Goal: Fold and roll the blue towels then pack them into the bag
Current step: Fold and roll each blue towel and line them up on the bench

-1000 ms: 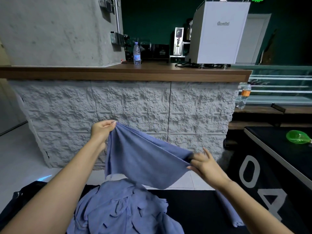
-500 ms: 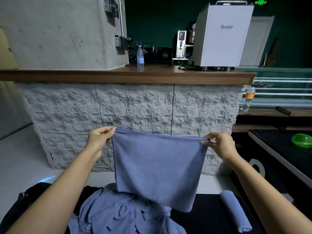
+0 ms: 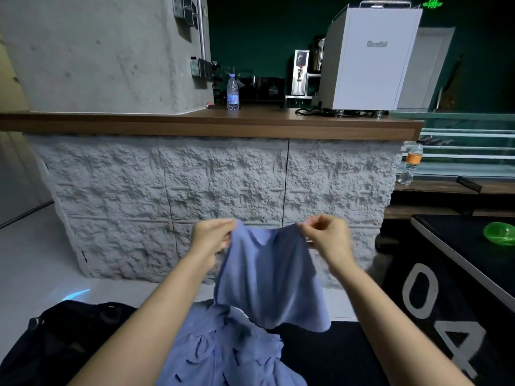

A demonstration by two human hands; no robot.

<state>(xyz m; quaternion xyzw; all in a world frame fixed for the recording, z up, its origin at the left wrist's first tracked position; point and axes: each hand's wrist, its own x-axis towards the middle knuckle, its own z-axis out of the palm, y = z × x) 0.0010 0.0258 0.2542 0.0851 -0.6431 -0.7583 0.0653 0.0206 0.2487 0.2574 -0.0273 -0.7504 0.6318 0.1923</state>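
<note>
A blue towel (image 3: 269,277) hangs in the air in front of me, its top edge slack and sagging in the middle. My left hand (image 3: 213,239) pinches its upper left corner. My right hand (image 3: 326,238) pinches the upper right corner. The two hands are close together. Under the hanging towel lies a crumpled pile of blue towels (image 3: 223,352) on the black table (image 3: 334,355). A black bag (image 3: 55,344) sits at the lower left beside the pile.
A grey stone-faced counter (image 3: 223,123) with a wooden top stands just ahead, carrying a water bottle (image 3: 232,91) and a white machine (image 3: 367,59). A second black table (image 3: 459,246) at the right holds a green object (image 3: 500,233).
My hands have come toward each other, so the towel that was stretched flat half a second ago now sags and folds in the middle. The view has also tilted slightly.
</note>
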